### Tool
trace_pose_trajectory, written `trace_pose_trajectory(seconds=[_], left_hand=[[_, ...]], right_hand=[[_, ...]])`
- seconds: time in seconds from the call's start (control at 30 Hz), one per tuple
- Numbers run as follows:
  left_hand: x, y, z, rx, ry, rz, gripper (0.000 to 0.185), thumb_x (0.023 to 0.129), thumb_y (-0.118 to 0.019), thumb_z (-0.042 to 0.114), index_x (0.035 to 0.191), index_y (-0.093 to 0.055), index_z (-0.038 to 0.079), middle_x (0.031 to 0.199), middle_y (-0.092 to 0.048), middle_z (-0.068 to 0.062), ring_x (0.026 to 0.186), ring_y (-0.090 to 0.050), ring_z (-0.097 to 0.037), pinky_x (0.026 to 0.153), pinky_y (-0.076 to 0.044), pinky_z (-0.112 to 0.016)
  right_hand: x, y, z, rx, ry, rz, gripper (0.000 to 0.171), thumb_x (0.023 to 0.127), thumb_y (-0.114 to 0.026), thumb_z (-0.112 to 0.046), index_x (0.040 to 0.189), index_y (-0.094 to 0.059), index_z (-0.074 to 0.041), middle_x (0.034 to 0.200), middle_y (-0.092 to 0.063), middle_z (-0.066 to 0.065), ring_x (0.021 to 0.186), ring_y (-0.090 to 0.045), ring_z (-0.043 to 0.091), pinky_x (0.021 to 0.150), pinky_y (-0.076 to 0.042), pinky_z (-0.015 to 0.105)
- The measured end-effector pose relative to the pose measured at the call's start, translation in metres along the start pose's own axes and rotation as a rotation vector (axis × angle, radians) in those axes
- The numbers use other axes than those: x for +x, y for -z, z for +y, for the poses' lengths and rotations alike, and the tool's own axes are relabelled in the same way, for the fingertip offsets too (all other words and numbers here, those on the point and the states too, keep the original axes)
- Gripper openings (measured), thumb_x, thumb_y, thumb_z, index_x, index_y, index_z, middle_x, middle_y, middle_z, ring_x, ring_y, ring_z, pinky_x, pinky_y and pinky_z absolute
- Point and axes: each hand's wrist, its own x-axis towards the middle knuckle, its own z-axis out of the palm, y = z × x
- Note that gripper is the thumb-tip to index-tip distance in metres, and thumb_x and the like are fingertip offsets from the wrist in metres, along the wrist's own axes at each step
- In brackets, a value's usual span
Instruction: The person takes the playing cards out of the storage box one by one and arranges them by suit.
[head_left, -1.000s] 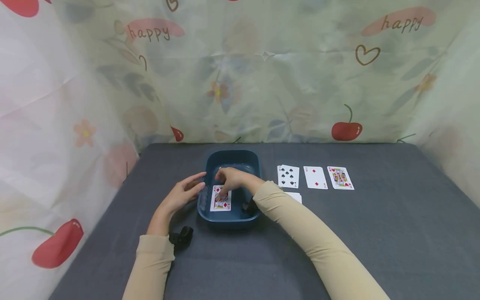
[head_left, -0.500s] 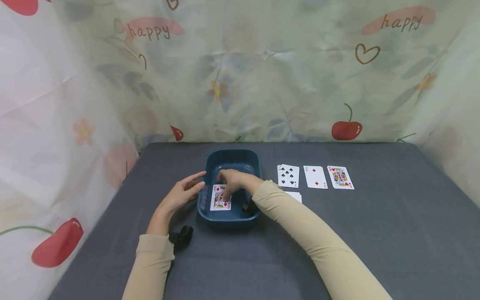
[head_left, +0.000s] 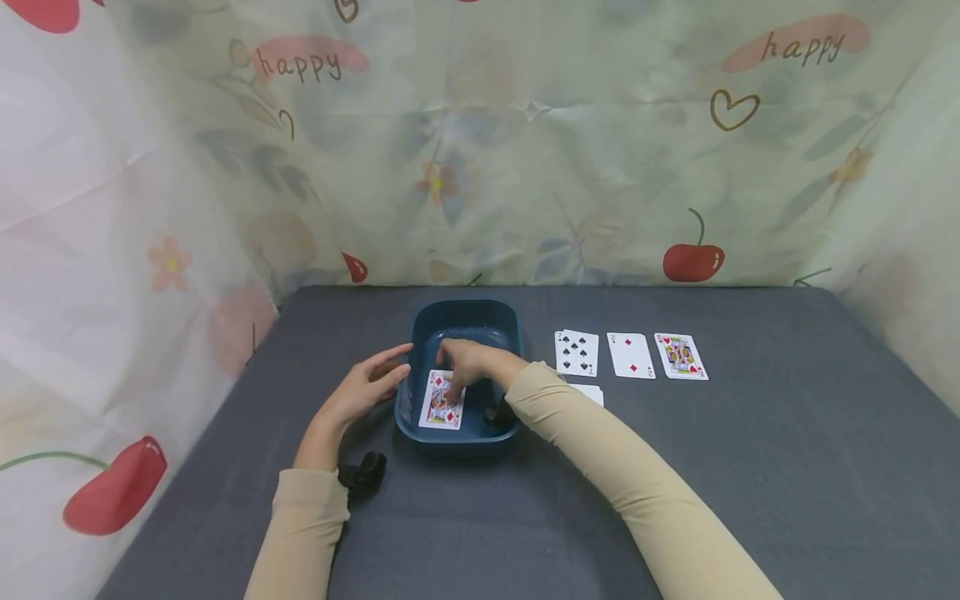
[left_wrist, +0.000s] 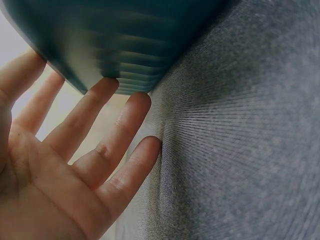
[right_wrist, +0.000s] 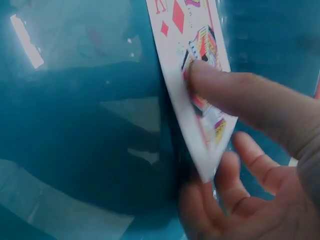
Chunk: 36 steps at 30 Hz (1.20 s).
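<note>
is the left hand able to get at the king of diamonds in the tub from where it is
Probably yes. The left hand rests open against the outer left wall of the blue tub, which is open-topped. The king of diamonds lies just inside that wall, but the right hand already pinches it, so that grip would crowd it.

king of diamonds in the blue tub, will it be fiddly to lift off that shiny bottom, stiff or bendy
Probably bendy: the king of diamonds is a thin sheet, one edge already raised where the right hand pinches it. Likely slippery, since the blue tub has a glossy floor showing reflections, so it may slide unless caught by an edge. It should weigh almost nothing.
</note>
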Motion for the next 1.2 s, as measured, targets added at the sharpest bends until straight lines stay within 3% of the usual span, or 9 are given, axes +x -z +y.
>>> trace_pose_trajectory(seconds=[0.5,0.8,1.2], left_hand=[[-0.003,0.002,0.002,-0.01,-0.011,-0.028,0.057,0.093,-0.052,0.043,0.144,-0.035,0.025,0.145,-0.04,-0.02,0.129,-0.044,-0.036,0.106,-0.039,-0.05],[0.0,0.0,0.003,-0.022,0.019,-0.009,0.054,0.094,-0.053,0.04,0.143,-0.037,0.026,0.143,-0.044,-0.017,0.127,-0.048,-0.034,0.106,-0.04,-0.049],[-0.001,-0.001,0.001,0.013,0.044,0.007,0.06,0.09,-0.054,0.049,0.143,-0.036,0.029,0.146,-0.04,-0.015,0.129,-0.046,-0.034,0.107,-0.038,-0.049]], right_hand=[[-0.013,0.016,-0.009,0.18,0.11,0.03,0.04,0.084,-0.065,-0.004,0.12,-0.048,-0.011,0.111,-0.062,0.012,0.097,-0.062,0.021,0.078,-0.052,0.027],[-0.033,0.033,-0.006,0.147,0.215,0.099,0.024,0.087,-0.059,-0.004,0.111,-0.059,-0.008,0.107,-0.064,0.011,0.084,-0.061,0.016,0.069,-0.05,0.02],[-0.064,0.05,0.011,0.232,0.238,0.152,0.024,0.088,-0.058,-0.003,0.112,-0.058,-0.004,0.112,-0.062,0.015,0.085,-0.063,0.019,0.075,-0.054,0.024]])
